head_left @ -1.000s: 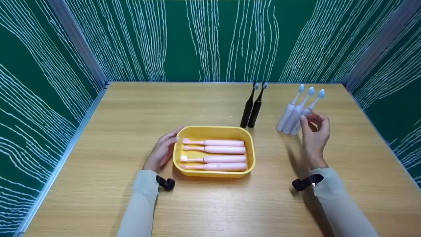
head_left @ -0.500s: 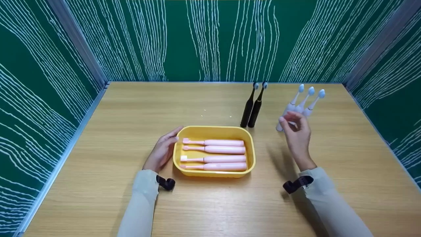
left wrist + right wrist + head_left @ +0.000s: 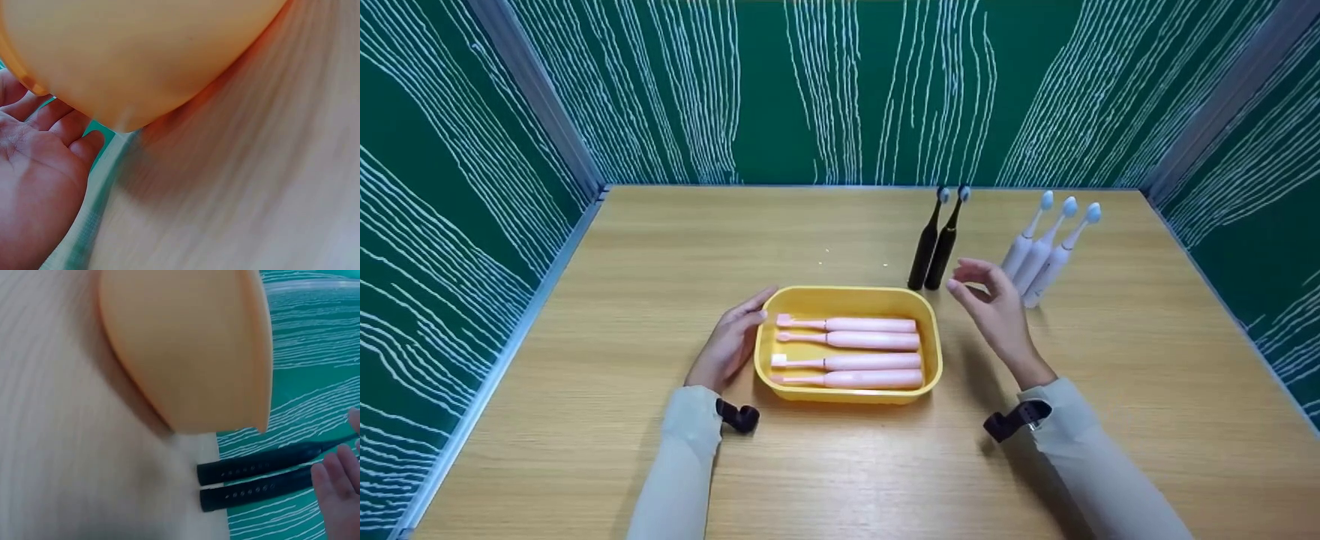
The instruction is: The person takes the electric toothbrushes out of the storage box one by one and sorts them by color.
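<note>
1. Four pink electric toothbrushes (image 3: 851,352) are laid side by side in the shallow yellow plastic tray (image 3: 931,339), centre of the head view; that part is judged done.
2. Two black toothbrushes (image 3: 934,247) and three white toothbrushes (image 3: 1039,255) are stood upright in the upper right, outside the tray; judged left.
3. Left hand (image 3: 731,341): fingers relaxed, rested against the tray's left rim.
4. Right hand (image 3: 994,311): fingers loosely spread, nothing held, raised beside the black pair.
</note>
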`<state>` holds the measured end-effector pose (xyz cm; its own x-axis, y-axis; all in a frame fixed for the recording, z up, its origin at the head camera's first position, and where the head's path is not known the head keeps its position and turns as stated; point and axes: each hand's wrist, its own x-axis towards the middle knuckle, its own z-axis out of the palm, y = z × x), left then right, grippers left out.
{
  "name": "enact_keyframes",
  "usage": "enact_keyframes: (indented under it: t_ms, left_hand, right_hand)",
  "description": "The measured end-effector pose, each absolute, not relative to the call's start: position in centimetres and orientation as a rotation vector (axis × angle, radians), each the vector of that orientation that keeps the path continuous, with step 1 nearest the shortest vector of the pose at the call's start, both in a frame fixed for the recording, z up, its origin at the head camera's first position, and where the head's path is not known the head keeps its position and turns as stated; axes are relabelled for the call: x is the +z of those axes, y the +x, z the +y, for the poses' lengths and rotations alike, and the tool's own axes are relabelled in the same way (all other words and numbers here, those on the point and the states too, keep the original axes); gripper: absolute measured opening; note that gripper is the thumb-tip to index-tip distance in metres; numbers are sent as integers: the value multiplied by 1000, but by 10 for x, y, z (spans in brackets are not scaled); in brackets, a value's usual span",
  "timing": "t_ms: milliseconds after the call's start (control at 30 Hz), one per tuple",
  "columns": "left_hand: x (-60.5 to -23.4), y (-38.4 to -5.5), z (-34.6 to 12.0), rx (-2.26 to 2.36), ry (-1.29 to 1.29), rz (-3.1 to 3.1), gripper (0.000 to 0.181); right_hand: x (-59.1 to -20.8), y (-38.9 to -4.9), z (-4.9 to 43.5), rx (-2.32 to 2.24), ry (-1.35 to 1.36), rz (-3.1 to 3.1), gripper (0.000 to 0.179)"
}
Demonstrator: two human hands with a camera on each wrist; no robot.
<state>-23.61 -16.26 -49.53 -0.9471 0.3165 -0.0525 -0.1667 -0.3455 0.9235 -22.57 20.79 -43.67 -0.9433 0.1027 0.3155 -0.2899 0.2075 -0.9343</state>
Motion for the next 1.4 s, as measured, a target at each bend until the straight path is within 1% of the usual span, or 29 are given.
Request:
enact_keyframes:
  t_ms: [200,300,500,667,1000,1233,1400]
  left_hand:
    - [-496,-237,-162,2353,201,1593,53]
    - [-497,-238,-163,2343,223,1605,53]
    - [-498,-237,-163,2344,221,1618,52]
    - [-498,-237,-163,2348,205,1612,52]
    - [-495,-237,-163,2329,161,1625,53]
    - [-496,-237,-162,2345,181,1603,52]
    - [-497,-237,-162,2355,197,1588,53]
  right_hand:
    - [-429,-228,200,1778,305,-2342,40]
    - [-425,-230,196,1715,387,-2458,42]
    - [-417,-238,187,1573,552,-2657,40]
    - [-410,-243,180,1484,615,-2829,39]
    - [-401,-254,167,1335,772,-3044,36]
    - [-398,-263,157,1107,986,-3141,31]
    - [-398,-266,149,988,1024,-3197,27]
